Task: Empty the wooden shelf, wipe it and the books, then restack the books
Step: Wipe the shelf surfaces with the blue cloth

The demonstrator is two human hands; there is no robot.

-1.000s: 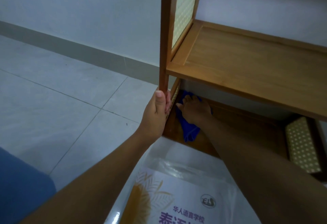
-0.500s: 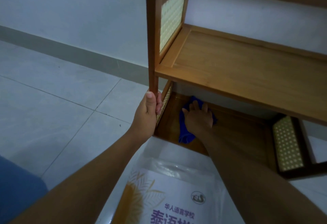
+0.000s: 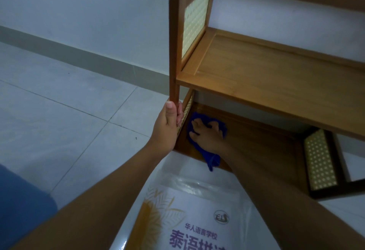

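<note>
The wooden shelf (image 3: 272, 76) stands on the floor against the wall, both of its boards bare, with woven cane side panels. My left hand (image 3: 167, 125) grips the shelf's front left post just below the upper board. My right hand (image 3: 207, 135) reaches under the upper board and presses a blue cloth (image 3: 209, 157) flat on the left end of the lower board. A white book in a clear plastic sleeve (image 3: 189, 216), printed with an orange leaf and purple characters, lies on the floor in front of the shelf, partly under my arms.
Pale floor tiles (image 3: 69, 115) spread to the left, up to a grey skirting along the white wall (image 3: 88, 9). Blue fabric on my leg (image 3: 21, 206) fills the bottom left corner.
My right hand with the cloth slid right along the lower board, then came back to its left end. The view shifted, so the shelf shows more fully. My left hand kept its grip on the post.
</note>
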